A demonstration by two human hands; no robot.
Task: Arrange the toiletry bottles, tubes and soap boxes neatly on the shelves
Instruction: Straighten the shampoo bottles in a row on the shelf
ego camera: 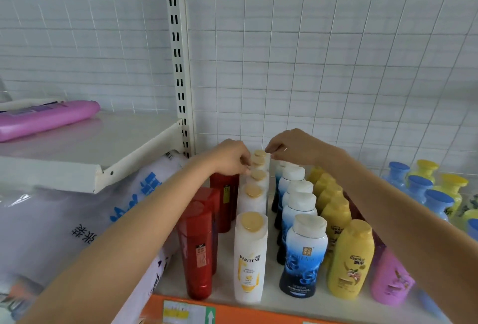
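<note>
Head view, glossy white bottles (pixel 250 256), round gold caps (pixel 259 154)

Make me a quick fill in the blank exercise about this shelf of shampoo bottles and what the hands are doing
1. Both hands, left hand and right hand, reach to the back of the row of white Pantene bottles with ____ caps.
2. The row left of them holds ____ bottles.
3. The pink bottle on the upper shelf is lying ____.

Missing words: gold; red; flat
</note>
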